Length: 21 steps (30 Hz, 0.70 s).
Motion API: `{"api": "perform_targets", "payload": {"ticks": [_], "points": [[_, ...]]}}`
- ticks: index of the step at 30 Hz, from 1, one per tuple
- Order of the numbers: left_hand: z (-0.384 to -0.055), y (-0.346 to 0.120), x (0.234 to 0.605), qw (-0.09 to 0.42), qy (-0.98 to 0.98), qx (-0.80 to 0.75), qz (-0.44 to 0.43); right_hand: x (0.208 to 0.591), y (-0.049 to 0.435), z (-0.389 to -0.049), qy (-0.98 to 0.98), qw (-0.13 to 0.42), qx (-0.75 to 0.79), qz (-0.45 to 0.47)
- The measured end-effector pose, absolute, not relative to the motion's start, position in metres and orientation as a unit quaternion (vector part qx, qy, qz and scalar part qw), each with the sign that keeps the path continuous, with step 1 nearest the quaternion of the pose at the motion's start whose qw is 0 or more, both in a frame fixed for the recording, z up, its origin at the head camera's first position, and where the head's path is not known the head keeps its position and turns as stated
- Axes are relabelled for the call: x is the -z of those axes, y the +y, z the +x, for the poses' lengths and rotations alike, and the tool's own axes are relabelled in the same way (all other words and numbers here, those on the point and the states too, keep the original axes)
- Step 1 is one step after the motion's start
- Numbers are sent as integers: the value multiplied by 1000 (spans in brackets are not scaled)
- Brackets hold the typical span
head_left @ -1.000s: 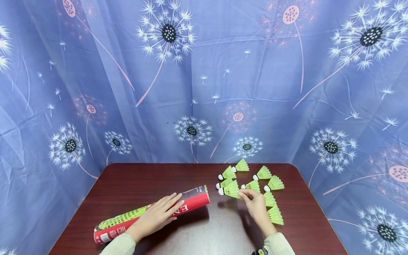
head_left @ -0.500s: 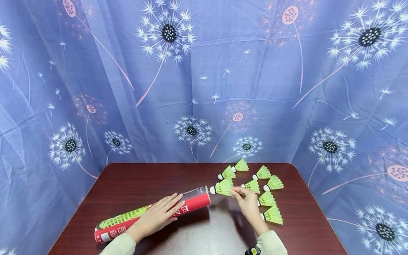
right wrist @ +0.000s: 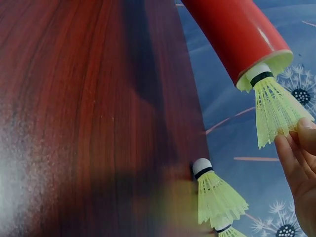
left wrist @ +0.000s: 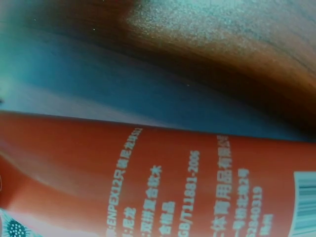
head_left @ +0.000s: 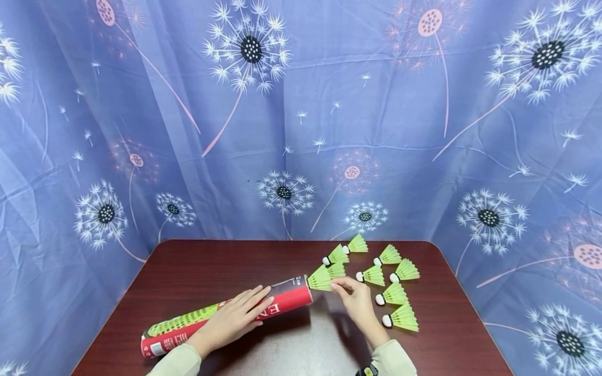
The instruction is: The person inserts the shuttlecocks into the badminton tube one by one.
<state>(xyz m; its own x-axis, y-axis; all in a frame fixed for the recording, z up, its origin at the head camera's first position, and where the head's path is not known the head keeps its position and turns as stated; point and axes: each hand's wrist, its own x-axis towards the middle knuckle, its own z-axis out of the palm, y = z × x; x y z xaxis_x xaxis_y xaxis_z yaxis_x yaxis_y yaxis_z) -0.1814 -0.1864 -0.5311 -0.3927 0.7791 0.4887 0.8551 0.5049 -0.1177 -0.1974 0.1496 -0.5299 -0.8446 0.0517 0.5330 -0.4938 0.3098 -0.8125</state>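
A red, black and green shuttlecock tube (head_left: pixel 291 295) lies slanted, its open end to the right and raised over its shadow. My left hand (head_left: pixel 235 313) holds it across the middle, fingers over the top and thumb on the near side. With thumb and fingertips my right hand (head_left: pixel 355 303) pinches the skirt edge of a yellow-green shuttlecock (right wrist: pixel 276 108). Its white cork is at the tube's mouth, partly inside, as the right wrist view shows. The left wrist view has only the printed tube wall (left wrist: pixel 163 182); no fingers can be made out there.
Several more shuttlecocks lie on the dark wooden table (head_left: pixel 211 261) to the right, among them a near one (head_left: pixel 402 317) and a far one (head_left: pixel 357 244). One shuttlecock (head_left: pixel 336 270) sits just behind the held one. A blue dandelion-print curtain (head_left: pixel 320 104) surrounds the table.
My right hand has moved left with the shuttlecock, bringing its cork from the open table into the tube's mouth. The left hand and tube have hardly moved.
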Motion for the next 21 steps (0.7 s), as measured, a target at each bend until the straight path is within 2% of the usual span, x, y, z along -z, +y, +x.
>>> {"api": "perform_targets", "payload": {"ticks": [9,17,21], "points": [[-184,-183,534,254,-827,69,-497,529,139,-195,-780,249,-550,165],[-185,-183,535,249,-829,73,-495,499,127,-177,-793,249,-521,193],[-185,-182,535,246,-830,73,-495,496,125,-175,-792,242,-524,201]]}}
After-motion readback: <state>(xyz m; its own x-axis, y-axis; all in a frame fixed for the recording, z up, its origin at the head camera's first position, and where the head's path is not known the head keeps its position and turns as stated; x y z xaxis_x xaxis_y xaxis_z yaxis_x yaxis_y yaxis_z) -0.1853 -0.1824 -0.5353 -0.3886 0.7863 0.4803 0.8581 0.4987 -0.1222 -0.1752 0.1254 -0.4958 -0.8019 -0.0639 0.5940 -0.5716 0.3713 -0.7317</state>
